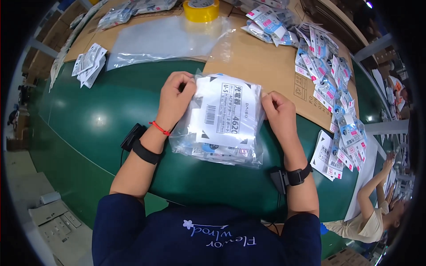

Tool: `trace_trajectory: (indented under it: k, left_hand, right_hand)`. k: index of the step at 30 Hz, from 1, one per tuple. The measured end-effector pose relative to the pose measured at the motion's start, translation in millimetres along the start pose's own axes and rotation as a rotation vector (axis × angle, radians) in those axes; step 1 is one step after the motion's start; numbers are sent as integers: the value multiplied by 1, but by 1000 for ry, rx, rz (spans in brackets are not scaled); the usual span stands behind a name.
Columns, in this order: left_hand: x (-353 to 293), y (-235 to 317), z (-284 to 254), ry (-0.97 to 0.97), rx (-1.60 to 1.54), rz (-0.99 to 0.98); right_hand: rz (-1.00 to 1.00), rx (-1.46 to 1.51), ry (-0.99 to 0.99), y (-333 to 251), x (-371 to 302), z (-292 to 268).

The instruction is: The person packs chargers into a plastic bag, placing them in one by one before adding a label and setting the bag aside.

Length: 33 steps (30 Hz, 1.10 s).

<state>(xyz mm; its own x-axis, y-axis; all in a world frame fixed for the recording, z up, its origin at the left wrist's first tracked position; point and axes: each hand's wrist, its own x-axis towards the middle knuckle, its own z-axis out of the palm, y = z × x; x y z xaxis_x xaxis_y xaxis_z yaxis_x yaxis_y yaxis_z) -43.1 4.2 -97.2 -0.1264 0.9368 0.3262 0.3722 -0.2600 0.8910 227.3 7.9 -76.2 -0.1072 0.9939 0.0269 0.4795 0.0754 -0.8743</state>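
A clear plastic bag [182,139] lies on the green table in front of me, filled with small packages and a white printed label sheet [226,111] facing up under the film. At its upper left corner, my left hand [177,95] pinches the film between thumb and fingers. My right hand [279,113] is closed on the bag's right edge near the top. The bag's lower part bulges over the packages, whose blue and pink printing shows through below the label.
Flat clear bags [151,44] lie on cardboard [248,66] at the back, with a yellow tape roll [201,11] on them. Packaged goods [328,84] are heaped along the right. Label sheets [90,65] sit at the left. A co-worker [370,208] is at the far right.
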Motion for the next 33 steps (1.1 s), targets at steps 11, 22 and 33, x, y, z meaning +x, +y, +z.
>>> trace_trajectory:
  k: [11,22,33]
  left_hand:
    - [-1,-5,-6,105,219,59]
    - [-13,16,-11,-61,25,-23]
    - [-6,47,-25,106,380,465]
  right_hand:
    - [9,-95,25,-13,-3,-18]
    - [-616,-1084,32,-83,-40,73]
    - [-364,-104,183,-50,-30,16]
